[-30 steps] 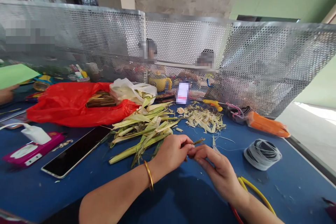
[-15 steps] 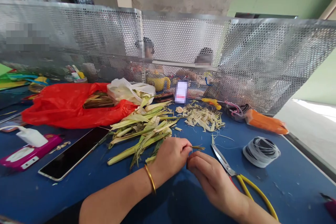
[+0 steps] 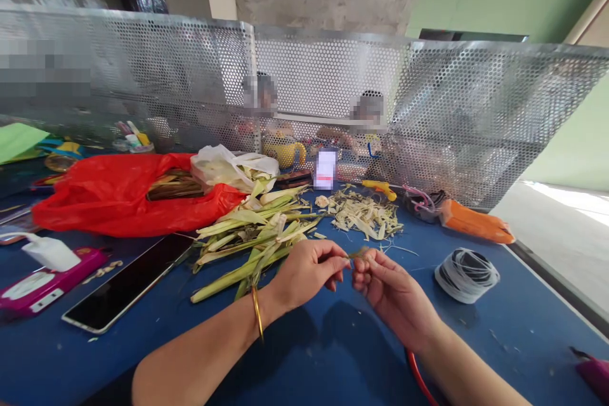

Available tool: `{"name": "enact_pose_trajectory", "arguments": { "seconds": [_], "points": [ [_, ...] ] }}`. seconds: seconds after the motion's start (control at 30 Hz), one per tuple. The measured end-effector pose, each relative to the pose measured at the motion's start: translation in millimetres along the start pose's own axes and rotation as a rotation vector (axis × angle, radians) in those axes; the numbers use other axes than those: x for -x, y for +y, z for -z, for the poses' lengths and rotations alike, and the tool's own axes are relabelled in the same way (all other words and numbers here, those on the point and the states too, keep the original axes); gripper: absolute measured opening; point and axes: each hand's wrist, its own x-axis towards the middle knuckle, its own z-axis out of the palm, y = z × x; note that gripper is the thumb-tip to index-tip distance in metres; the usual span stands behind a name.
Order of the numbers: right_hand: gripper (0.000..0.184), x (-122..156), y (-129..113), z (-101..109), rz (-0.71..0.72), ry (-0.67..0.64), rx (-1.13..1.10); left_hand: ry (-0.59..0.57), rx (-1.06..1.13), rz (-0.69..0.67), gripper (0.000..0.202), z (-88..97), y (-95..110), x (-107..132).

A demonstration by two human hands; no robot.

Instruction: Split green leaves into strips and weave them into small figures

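Observation:
My left hand (image 3: 311, 269), with a gold bangle at the wrist, pinches one end of a small brownish-green twist of plant strip (image 3: 353, 256). The fingertips of my right hand (image 3: 392, 288) close on its other end, just to the right. Both hands are raised over the blue table in front of me. A pile of long pale-green husk strips (image 3: 257, 235) lies beyond my left hand. Under my right forearm shows the red handle loop of the scissors (image 3: 419, 377); the rest of them is hidden.
Small husk scraps (image 3: 366, 212) lie beyond my hands, near an upright lit phone (image 3: 325, 168). At right sit a spool of clear line (image 3: 467, 275) and an orange packet (image 3: 477, 221). A red bag (image 3: 118, 200), a dark phone (image 3: 128, 282) and a perforated screen (image 3: 328, 70) stand around.
My right hand has turned and risen, bringing its fingertips onto the plant strip. My forearm now covers most of the scissors. The view has shifted slightly.

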Motion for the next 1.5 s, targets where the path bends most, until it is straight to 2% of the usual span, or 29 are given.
{"name": "enact_pose_trajectory", "arguments": {
  "seconds": [0.1, 0.2, 0.27, 0.33, 0.4, 0.43, 0.5, 0.57, 0.63, 0.73, 0.8, 0.87, 1.0, 1.07, 1.13, 1.2, 1.23, 1.27, 1.33, 1.4, 1.43, 1.5],
  "points": [
    [0.016, 8, 13, -8, 0.275, -0.003, 0.379, 0.135, 0.015, 0.089, 0.015, -5.2, -4, -3],
    [0.017, 19, 15, -14, 0.54, -0.148, 0.944, 0.147, -0.021, 0.191, 0.012, -10.7, -7, -2],
    [0.021, 24, 10, -15, 0.623, -0.233, 1.199, 0.131, -0.157, 0.181, 0.014, -12.6, -8, 1],
    [0.022, 24, 2, -14, 0.583, -0.232, 1.293, 0.092, -0.378, 0.09, 0.018, -11.9, -7, 4],
    [0.02, 21, -6, -10, 0.413, -0.184, 1.195, -0.018, -0.563, -0.013, 0.021, -8.6, -4, 7],
    [0.02, 19, -10, -7, 0.297, -0.168, 1.072, -0.116, -0.593, -0.048, 0.02, -6.4, -2, 9],
    [0.022, 12, -14, -1, 0.059, -0.167, 0.723, -0.345, -0.481, -0.045, 0.016, -1.8, 3, 10],
    [0.022, 7, -15, 3, -0.122, -0.181, 0.346, -0.474, -0.213, 0.025, 0.011, 1.1, 6, 10],
    [0.019, 4, -12, 4, -0.206, -0.156, 0.058, -0.416, 0.057, 0.081, 0.015, 1.1, 7, 9],
    [0.017, 4, -5, 0, -0.161, -0.068, -0.142, -0.194, 0.32, 0.101, 0.021, -3.9, 3, 5],
    [0.015, 4, 1, -4, -0.071, -0.011, -0.133, -0.084, 0.399, 0.117, 0.021, -8.4, -1, 3],
    [0.014, 5, 6, -8, 0.057, 0.034, -0.013, 0.003, 0.396, 0.145, 0.019, -12.1, -4, 2],
    [0.015, 10, 12, -11, 0.373, 0.052, 0.492, 0.122, 0.279, 0.235, 0.013, -16.8, -6, 1],
    [0.017, 14, 12, -11, 0.514, -0.026, 0.819, 0.12, 0.182, 0.271, 0.011, -17.8, -6, 1],
    [0.02, 18, 9, -12, 0.612, -0.116, 1.132, 0.099, 0.004, 0.248, 0.013, -17.3, -7, 3],
    [0.022, 20, 4, -11, 0.615, -0.146, 1.327, 0.06, -0.238, 0.142, 0.017, -14.6, -7, 5],
    [0.021, 20, 1, -11, 0.563, -0.138, 1.341, 0.022, -0.347, 0.08, 0.018, -12.3, -7, 6],
    [0.02, 19, -1, -10, 0.471, -0.13, 1.282, -0.04, -0.418, 0.038, 0.019, -9.5, -6, 7],
    [0.02, 16, -6, -8, 0.21, -0.151, 0.972, -0.235, -0.372, 0.077, 0.017, -2.8, -4, 9],
    [0.021, 13, -10, -6, -0.015, -0.181, 0.552, -0.434, -0.106, 0.221, 0.011, 2.8, 0, 10],
    [0.021, 13, -11, -6, -0.081, -0.184, 0.368, -0.481, 0.052, 0.269, 0.01, 4.4, 2, 10],
    [0.019, 12, -12, -6, -0.126, -0.162, 0.11, -0.481, 0.335, 0.302, 0.014, 3.7, 4, 9]
  ]
}}
